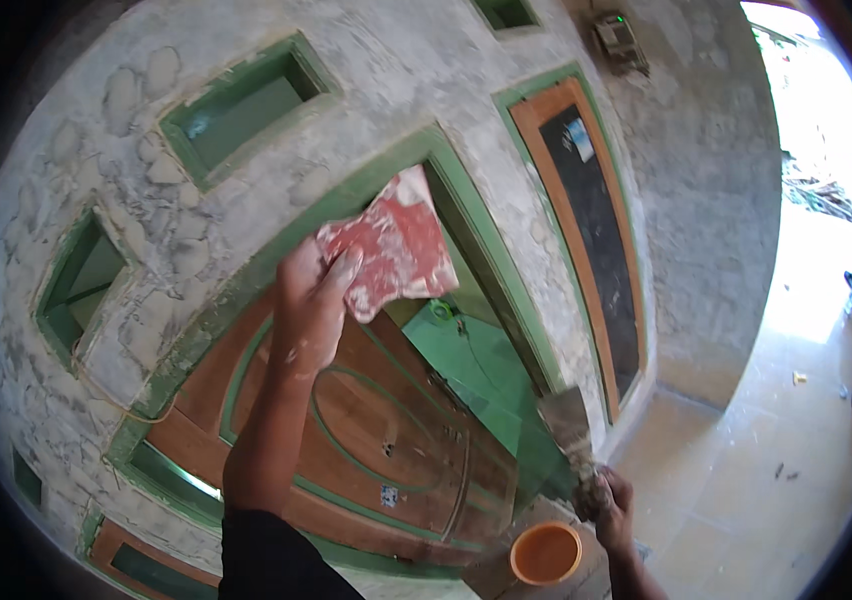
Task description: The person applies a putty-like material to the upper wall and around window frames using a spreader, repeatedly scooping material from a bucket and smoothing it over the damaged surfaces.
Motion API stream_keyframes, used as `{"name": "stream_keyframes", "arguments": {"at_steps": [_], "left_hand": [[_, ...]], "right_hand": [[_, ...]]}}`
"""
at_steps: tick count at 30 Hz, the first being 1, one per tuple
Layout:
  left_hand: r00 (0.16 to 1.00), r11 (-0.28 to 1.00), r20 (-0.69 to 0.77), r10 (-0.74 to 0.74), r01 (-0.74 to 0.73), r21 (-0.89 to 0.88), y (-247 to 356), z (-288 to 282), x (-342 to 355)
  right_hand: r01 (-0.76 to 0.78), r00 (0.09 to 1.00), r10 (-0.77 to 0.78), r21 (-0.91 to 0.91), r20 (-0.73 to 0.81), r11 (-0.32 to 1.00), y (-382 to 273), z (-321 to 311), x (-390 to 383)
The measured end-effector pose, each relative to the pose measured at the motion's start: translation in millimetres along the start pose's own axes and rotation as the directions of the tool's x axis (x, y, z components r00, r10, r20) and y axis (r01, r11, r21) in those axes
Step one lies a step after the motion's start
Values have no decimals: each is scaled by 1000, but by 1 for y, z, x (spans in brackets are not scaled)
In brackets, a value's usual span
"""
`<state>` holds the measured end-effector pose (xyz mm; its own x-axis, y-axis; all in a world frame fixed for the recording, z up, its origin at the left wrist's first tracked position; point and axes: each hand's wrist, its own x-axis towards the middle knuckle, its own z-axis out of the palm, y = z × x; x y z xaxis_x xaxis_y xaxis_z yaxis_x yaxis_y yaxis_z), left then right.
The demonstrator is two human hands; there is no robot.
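Around mid-frame, left hand (314,295) is gripping a smeared red board (401,245); lower right, right hand (614,508) is gripping a scraper (568,418). Wall patches (122,103) are showing upper left, but plenty's looking unfinished, I'd guess.

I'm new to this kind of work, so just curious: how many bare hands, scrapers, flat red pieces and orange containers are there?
Bare hands: 2 (left hand, right hand)
Scraper: 1
Flat red piece: 1
Orange container: 1
Total: 5
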<state>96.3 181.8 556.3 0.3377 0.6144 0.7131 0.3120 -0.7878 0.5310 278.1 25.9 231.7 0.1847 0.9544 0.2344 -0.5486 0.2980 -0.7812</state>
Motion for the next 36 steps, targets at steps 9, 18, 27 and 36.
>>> {"name": "stream_keyframes", "arguments": {"at_steps": [9,18,27,36], "left_hand": [[985,946,138,-106,142,-290,19,3,-113],[903,984,422,87,-144,106,5,-10,-183],[613,400,511,-603,786,-472,-4,-46,-189],[675,495,360,-644,727,-476,-15,-64,-212]], "right_hand": [[-33,991,38,-39,130,999,-52,63,-1],[-56,992,46,82,118,995,-68,79,-11],[324,928,-368,-613,58,721,-29,85,-13],[278,915,-402,-762,25,586,-11,61,-43]]}}
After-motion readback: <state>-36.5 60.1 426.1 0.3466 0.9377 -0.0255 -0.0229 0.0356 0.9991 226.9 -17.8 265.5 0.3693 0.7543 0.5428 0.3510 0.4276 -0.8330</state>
